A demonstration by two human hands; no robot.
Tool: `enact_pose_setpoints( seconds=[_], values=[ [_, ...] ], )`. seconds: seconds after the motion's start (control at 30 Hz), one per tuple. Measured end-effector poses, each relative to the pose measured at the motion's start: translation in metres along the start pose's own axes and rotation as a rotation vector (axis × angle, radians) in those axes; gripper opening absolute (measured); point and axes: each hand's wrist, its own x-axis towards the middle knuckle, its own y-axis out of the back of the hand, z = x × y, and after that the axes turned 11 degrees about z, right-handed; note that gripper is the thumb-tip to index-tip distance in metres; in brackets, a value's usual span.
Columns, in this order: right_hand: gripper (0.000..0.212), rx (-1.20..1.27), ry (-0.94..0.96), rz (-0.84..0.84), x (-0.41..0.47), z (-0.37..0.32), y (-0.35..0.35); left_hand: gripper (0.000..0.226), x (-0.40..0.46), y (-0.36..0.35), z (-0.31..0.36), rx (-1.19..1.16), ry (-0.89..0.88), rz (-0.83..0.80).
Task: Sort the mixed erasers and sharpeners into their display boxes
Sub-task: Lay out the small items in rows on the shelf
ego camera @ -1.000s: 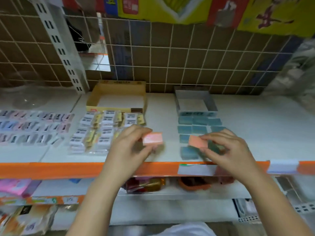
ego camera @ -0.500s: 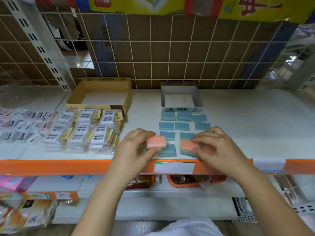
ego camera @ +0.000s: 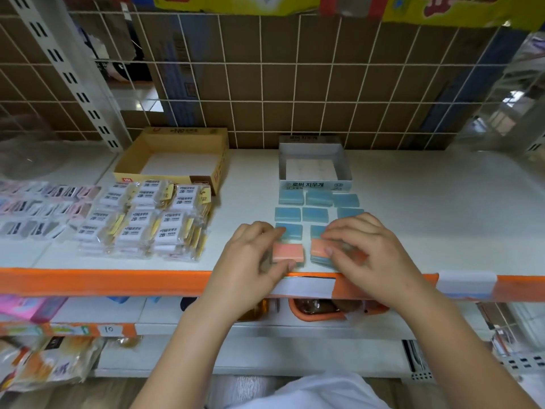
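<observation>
On the shelf, two open boxes stand at the back against the wire grid: the cardboard box to the left, the small box to the right, well apart. Just before the cardboard box lie the wrapped erasers in rows, some stacked. Left of them lie the sharpeners in rows. Before the small box lie the loose erasers in rows of three. Nearest the shelf's front edge, my left hand holds an eraser between my fingers, and my right hand holds a second eraser just beside it, over the front rows. Below is a lower shelf with a tray under my hands.
</observation>
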Motion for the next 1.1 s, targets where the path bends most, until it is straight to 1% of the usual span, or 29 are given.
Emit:
enact_pose_setpoints(
  seconds=[0.07,0.17,0.27,0.37,0.53,0.67,0.83,1.1],
  values=[
    [0.032,0.016,0.024,0.014,0.005,-0.01,-0.005,0.061,-0.001,0.014,0.001,-0.007,-0.026,0.035],
    [0.034,0.032,0.089,0.014,0.02,-0.032,-0.017,0.056,-0.003,0.048,-0.001,0.04,-0.061,0.142],
    [0.035,0.029,0.16,-0.018,0.041,-0.062,-0.037,0.05,-0.01,0.087,-0.016,0.157,-0.065,0.239],
    [0.036,0.013,0.251,-0.006,0.06,-0.099,-0.067,0.048,-0.024,0.125,-0.042,0.287,-0.021,0.3],
    [0.038,0.023,0.322,0.009,0.079,-0.17,-0.125,0.047,-0.058,0.19,-0.102,0.444,0.073,0.359],
    [0.039,0.026,0.343,0.007,0.09,-0.231,-0.179,0.048,-0.089,0.247,-0.154,0.498,0.131,0.379],
    [0.041,0.031,0.37,-0.047,0.103,-0.305,-0.242,0.048,-0.128,0.318,-0.219,0.553,0.165,0.384],
    [0.042,0.067,0.421,-0.094,0.128,-0.398,-0.325,0.047,-0.172,0.407,-0.301,0.62,0.257,0.426]
  ],
)
